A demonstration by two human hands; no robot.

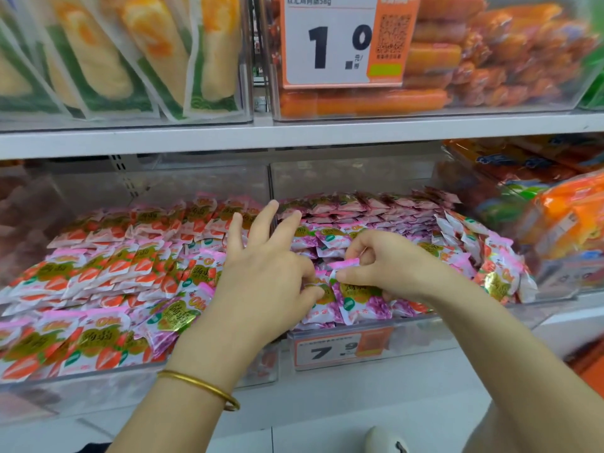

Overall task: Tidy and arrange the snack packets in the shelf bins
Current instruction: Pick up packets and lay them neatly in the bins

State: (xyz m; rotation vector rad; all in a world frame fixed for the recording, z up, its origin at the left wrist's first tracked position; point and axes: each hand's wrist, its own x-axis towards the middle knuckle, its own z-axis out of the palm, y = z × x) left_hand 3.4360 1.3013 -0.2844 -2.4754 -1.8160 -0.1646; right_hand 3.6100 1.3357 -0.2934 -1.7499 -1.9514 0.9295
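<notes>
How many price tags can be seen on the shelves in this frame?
2. A large tag reading 1.0 hangs on the upper bin of orange sausages. A smaller tag reading 7.9 sits on the front of the lower bin, below the hands. Others may lie out of frame.

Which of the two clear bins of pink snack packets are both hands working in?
The right-hand clear bin, holding purple grape-print packets; the left bin's show red strawberries.

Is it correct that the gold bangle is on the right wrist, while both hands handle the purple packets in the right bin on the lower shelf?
Not quite. The head view shows the gold bangle on the left wrist, not the right. The rest holds: the left hand and right hand both handle the purple packets in the right bin on the lower shelf.
</notes>
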